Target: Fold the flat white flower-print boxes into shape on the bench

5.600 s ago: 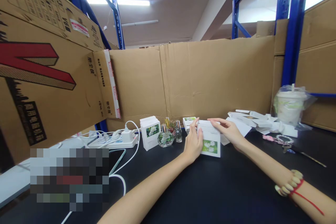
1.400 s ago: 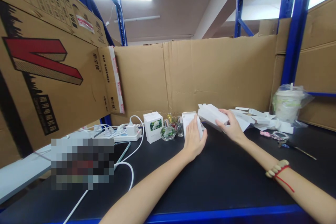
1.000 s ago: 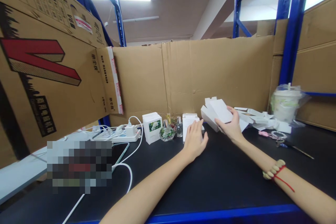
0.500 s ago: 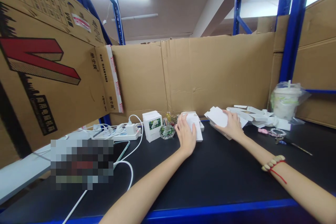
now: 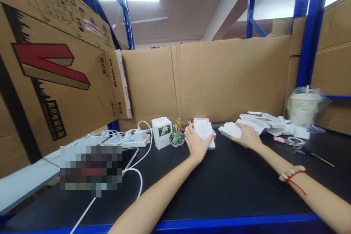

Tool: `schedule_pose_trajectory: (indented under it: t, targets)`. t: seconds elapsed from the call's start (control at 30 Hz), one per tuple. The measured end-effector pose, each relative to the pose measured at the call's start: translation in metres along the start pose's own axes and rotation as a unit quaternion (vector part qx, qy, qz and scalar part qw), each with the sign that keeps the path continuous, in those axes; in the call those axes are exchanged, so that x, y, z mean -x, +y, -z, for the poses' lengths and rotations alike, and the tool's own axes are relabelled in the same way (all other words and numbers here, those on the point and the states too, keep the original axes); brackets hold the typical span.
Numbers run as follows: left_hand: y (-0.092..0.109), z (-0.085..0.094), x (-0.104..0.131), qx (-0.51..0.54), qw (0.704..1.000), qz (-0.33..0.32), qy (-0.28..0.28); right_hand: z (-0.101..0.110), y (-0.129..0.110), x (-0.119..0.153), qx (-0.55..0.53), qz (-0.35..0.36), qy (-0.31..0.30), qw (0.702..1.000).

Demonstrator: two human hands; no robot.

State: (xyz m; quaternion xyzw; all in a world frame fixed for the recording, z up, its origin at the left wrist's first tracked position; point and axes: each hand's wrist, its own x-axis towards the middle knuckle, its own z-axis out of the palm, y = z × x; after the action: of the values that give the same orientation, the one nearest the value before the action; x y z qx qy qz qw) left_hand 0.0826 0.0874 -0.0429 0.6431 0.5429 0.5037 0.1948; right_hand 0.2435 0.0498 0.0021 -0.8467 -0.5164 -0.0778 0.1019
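Observation:
My left hand (image 5: 197, 143) is closed around a white carton (image 5: 203, 128) with fine print on its face; the fingers lie along its left side and the thumb presses its front right. To the right, my right hand (image 5: 248, 137) grips a white piece of carton (image 5: 229, 130), held low over the black surface. Whether that piece is a whole box or folded card I cannot tell. Beside my left hand stand a glass perfume bottle (image 5: 177, 137) and an upright white box (image 5: 162, 133) with a flower picture. More small bottles with gold caps (image 5: 178, 122) are partly hidden behind.
White card scraps (image 5: 263, 120) lie at the back right, near a lidded cup (image 5: 304, 108) in a plastic bag. Keys (image 5: 294, 142) lie in front of them. A power strip (image 5: 127, 139) with white cables is on the left. A cardboard wall (image 5: 233, 76) stands behind.
The carton in my left hand now shows its printed face. The white piece in my right hand has come down and lies flatter. The view has shifted slightly.

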Motion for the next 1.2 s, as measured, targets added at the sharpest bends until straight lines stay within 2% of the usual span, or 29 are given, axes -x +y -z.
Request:
schedule_pose_trajectory:
  t: [0.07, 0.23, 0.43, 0.5, 0.57, 0.67, 0.8, 0.9, 0.97, 1.03, 1.13, 1.2]
  targets:
    - [-0.001, 0.000, -0.001, 0.004, 1.000, 0.006, -0.005, 0.001, 0.001, 0.000, -0.017, -0.018, 0.004, 1.000]
    - [-0.002, -0.001, 0.001, 0.001, 0.997, -0.055, -0.056, 0.001, 0.000, -0.001, -0.055, -0.037, 0.037, 0.997]
    - [0.000, 0.000, 0.002, 0.027, 0.991, -0.020, -0.130, 0.000, -0.001, -0.001, -0.040, -0.016, 0.045, 0.998]
    - [0.000, 0.000, 0.002, 0.053, 0.989, -0.035, -0.137, 0.000, 0.000, -0.002, -0.035, -0.005, 0.047, 0.998]
    - [-0.002, -0.001, 0.001, 0.084, 0.986, -0.066, -0.130, -0.002, 0.002, -0.004, -0.047, 0.007, 0.054, 0.997]
    - [-0.006, -0.003, 0.001, 0.105, 0.983, -0.120, -0.089, -0.003, 0.005, -0.006, -0.077, 0.031, 0.074, 0.994]
    - [-0.008, -0.007, 0.001, 0.082, 0.986, -0.144, -0.032, 0.000, 0.005, -0.007, -0.183, 0.036, 0.156, 0.970]
    - [-0.008, -0.008, 0.001, 0.070, 0.987, -0.139, -0.028, 0.005, 0.001, -0.005, -0.344, -0.017, 0.207, 0.916]
    - [-0.008, -0.007, 0.000, 0.083, 0.986, -0.140, -0.033, 0.009, -0.005, -0.003, -0.456, -0.074, 0.183, 0.868]
    - [-0.007, -0.005, 0.000, 0.101, 0.984, -0.140, -0.045, 0.011, -0.011, -0.001, -0.575, -0.104, 0.104, 0.805]
    - [-0.005, -0.002, 0.001, 0.107, 0.984, -0.114, -0.080, 0.013, -0.019, 0.003, -0.732, -0.088, -0.037, 0.675]
    - [-0.003, 0.000, 0.002, 0.101, 0.985, -0.092, -0.106, 0.014, -0.022, 0.005, -0.789, -0.086, -0.089, 0.601]
